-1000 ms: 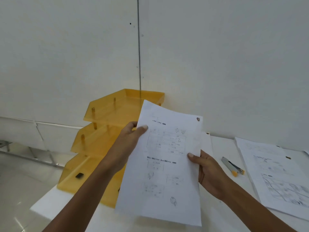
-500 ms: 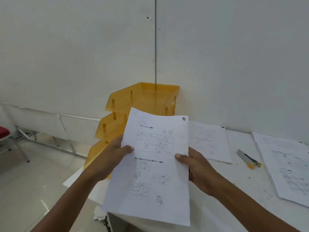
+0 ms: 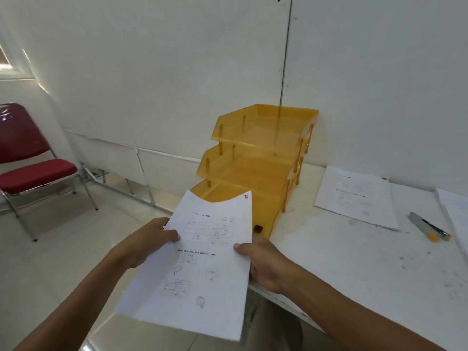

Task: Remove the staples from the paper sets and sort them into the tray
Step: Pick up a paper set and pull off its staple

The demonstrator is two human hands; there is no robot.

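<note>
I hold a printed paper set (image 3: 200,264) in both hands, in front of the table's left end. My left hand (image 3: 144,240) grips its left edge and my right hand (image 3: 263,262) grips its right edge. A mark shows at the paper's top right corner (image 3: 246,196). Its top edge bends toward the lowest tier of the yellow three-tier tray (image 3: 255,158), which stands at the table's left end against the wall. A staple remover (image 3: 429,228) with a yellow tip lies on the table to the right.
Another paper set (image 3: 357,196) lies right of the tray, and a further stack (image 3: 455,211) sits at the right edge. The white table (image 3: 354,262) ends just left of the tray. A red folding chair (image 3: 30,163) stands on the floor at left.
The view has swung left and the held paper set has come lower, its top edge now curling in front of the tray's bottom tier. Both hands keep their grip.
</note>
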